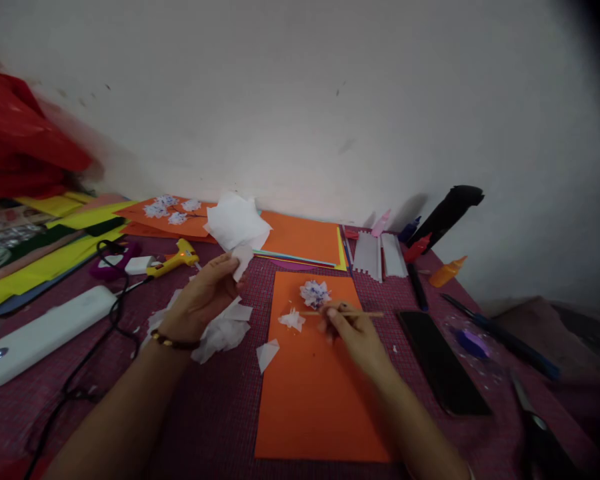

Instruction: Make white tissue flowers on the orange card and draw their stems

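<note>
My left hand (203, 297) is closed on a piece of white tissue paper (236, 227), lifted above the table left of the orange sheet (310, 387). My right hand (353, 330) pinches a thin wooden stick (365, 313) lying level over the sheet's upper part. Just beyond the stick sits a small white tissue flower with purple marks (315, 293). Two small white scraps, one (292, 320) and another (267, 353), lie on the sheet's left side. More crumpled tissue (223, 333) rests beside my left wrist.
A yellow glue gun (173, 260) with its black cord, a white power strip (40, 333), coloured paper stacks (300, 240), an orange card with tissue flowers (173, 210), grey paper strips (377, 253), markers, an orange bottle (445, 272), a black phone (443, 363) and scissors (540, 427) surround the sheet.
</note>
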Motion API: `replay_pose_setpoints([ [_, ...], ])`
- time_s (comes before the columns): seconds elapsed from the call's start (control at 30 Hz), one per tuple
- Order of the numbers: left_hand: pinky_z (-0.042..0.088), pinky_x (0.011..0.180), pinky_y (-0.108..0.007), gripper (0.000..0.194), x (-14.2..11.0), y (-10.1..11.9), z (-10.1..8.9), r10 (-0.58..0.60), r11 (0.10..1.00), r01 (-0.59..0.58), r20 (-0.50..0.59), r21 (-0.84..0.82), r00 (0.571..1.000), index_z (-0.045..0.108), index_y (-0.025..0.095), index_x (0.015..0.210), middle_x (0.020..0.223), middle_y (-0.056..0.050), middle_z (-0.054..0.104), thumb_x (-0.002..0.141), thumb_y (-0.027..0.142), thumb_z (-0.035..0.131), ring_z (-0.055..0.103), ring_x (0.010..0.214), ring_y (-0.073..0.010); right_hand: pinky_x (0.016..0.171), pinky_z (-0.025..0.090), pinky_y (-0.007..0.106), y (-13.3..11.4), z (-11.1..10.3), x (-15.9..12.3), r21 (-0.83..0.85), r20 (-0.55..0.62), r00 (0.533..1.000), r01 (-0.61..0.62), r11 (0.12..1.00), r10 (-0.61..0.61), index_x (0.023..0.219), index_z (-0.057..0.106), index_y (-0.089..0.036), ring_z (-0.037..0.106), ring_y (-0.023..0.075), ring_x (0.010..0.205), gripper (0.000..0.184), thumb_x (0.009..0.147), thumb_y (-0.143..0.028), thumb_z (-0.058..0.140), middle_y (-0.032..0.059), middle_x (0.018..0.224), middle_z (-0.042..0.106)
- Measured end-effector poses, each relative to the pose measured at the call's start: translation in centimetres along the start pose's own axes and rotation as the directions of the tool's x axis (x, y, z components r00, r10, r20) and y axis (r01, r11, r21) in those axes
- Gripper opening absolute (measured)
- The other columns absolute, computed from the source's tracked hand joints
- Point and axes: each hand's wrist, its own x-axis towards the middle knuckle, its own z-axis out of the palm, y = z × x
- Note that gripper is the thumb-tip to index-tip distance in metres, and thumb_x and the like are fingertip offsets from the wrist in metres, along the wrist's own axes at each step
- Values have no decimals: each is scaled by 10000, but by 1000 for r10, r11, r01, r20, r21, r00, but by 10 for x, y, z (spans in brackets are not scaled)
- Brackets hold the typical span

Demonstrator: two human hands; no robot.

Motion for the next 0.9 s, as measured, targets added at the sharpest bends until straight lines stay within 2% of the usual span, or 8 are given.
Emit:
replay_pose_setpoints([
  [0.07, 390, 498, -161, 146, 0, -8, 2, -65, 990, 76, 86, -122, 994, 540, 187, 734, 651, 41, 528, 696, 265, 658, 463, 536, -56, 436, 359, 229, 5, -3, 2, -50, 56, 998, -31, 998, 34, 747, 556, -173, 458, 104, 428, 335, 831, -489, 479, -10, 554, 554],
  [0.1, 374, 485, -160, 148, 0, -14, 4, -109, 983, 129, 153, -131, 982, 559, 176, 730, 631, 41, 530, 676, 240, 681, 458, 520, -54, 423, 342, 225, 7, -3, 3, -75, 67, 997, -41, 996, 46, 719, 548, -175, 441, 100, 415, 357, 836, -502, 464, -15, 534, 540],
  [0.17, 357, 475, -165, 140, 0, -25, 9, -201, 978, 209, 278, 2, 939, 593, 154, 720, 607, 34, 540, 666, 232, 695, 455, 502, -55, 424, 328, 220, 12, -3, 3, -129, 84, 995, -43, 991, 54, 696, 534, -176, 429, 96, 417, 360, 851, -491, 449, -20, 526, 529],
  [0.27, 349, 491, -176, 147, 0, -34, 12, -264, 956, 194, 364, 219, 893, 625, 133, 716, 598, 30, 544, 677, 260, 689, 447, 498, -56, 454, 328, 220, 18, -1, 2, -203, 83, 996, -12, 979, 30, 671, 512, -182, 423, 95, 444, 336, 874, -441, 441, -25, 530, 520],
  [0.4, 331, 489, -185, 191, 3, -37, 11, -268, 923, 119, 390, 367, 881, 620, 132, 705, 576, 40, 512, 701, 317, 665, 412, 490, -60, 463, 337, 223, 24, 4, 2, -213, 45, 999, 32, 977, -23, 701, 522, -185, 431, 103, 466, 316, 886, -423, 429, -18, 572, 533],
  [0.57, 319, 469, -173, 215, 5, -41, 11, -274, 907, 100, 393, 408, 878, 579, 148, 771, 625, 47, 504, 730, 350, 643, 405, 499, -55, 463, 348, 221, 26, 9, 4, -156, 9, 999, 43, 987, -42, 774, 526, -192, 441, 107, 467, 278, 892, -421, 421, -20, 605, 553],
  [0.73, 319, 441, -167, 213, 6, -42, 13, -288, 880, 88, 376, 467, 881, 517, 156, 720, 565, 64, 467, 730, 335, 632, 410, 464, -53, 494, 384, 232, 22, 12, 6, -160, 44, 998, 41, 986, -34, 733, 549, -193, 468, 111, 496, 285, 882, -407, 434, 4, 680, 581],
  [0.9, 361, 465, -183, 160, -2, -40, 26, -336, 840, 88, 385, 536, 860, 504, 155, 683, 541, 58, 492, 722, 288, 584, 459, 455, -67, 509, 412, 242, 21, 14, 8, -168, 52, 995, 88, 982, -81, 699, 605, -185, 513, 122, 566, 321, 876, -392, 437, 48, 833, 609],
])
